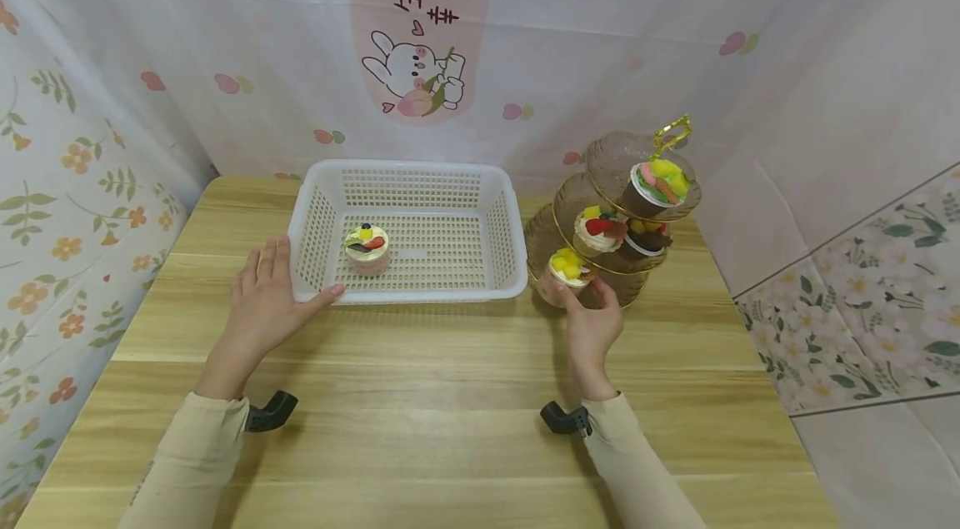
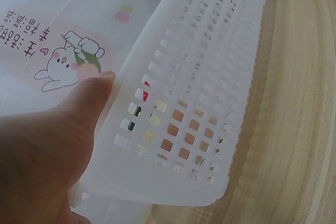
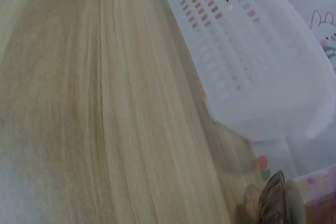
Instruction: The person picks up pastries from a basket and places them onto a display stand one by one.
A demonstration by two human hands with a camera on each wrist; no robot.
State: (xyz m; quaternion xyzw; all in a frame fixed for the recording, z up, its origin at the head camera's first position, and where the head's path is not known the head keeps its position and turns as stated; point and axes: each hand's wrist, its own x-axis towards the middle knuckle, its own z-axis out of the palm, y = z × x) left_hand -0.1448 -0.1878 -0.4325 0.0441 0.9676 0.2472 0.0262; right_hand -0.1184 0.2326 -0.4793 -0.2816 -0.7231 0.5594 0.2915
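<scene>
My left hand rests on the front left corner of a white plastic basket. Its thumb lies along the front rim and its straight fingers on the left side. Inside the basket, to the left, stands a cupcake topped with strawberry and yellow fruit. At the front of the three-tier cake stand, my right hand pinches a cupcake with yellow fruit cubes between thumb and fingers, over the bottom tier. The right wrist view leaves this grip out of sight.
A strawberry cupcake and a dark-topped cupcake sit on the middle tier. Another cupcake stands on the top tier, under the gold handle. Behind the wooden table hangs a printed curtain.
</scene>
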